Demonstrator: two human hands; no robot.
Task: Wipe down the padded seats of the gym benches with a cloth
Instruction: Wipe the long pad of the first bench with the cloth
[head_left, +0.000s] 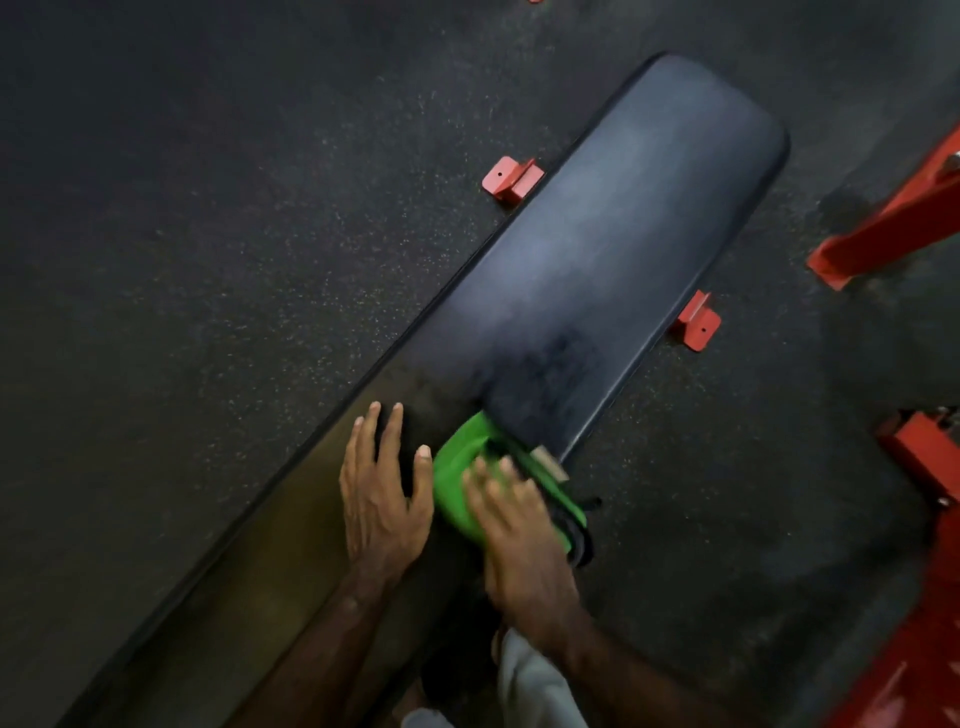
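A long black padded bench (597, 249) runs diagonally from the lower left to the upper right of the head view, its far end rounded and catching a dull grey sheen. No containers show anywhere in view.

A folded green cloth (462, 483) lies on the pad near the bench's right edge, about midway along its length. The right hand (524, 540) lies on top of the cloth with its fingers laid over the fabric; the hand is blurred, so whether the fingers curl to grip it or just press flat cannot be told. The left hand (382, 493) rests just beside the cloth, palm down on the pad, fingers straight and spread, holding nothing. A dark fold or strap (582, 540) shows under the cloth at the bench's edge.

Two red metal feet (511, 179) stick out from under the bench, one on each side. The floor (208, 234) is dark rubber flecked with pale specks. More red frame parts (883, 228) stand at the right edge of the view, well apart from the bench.
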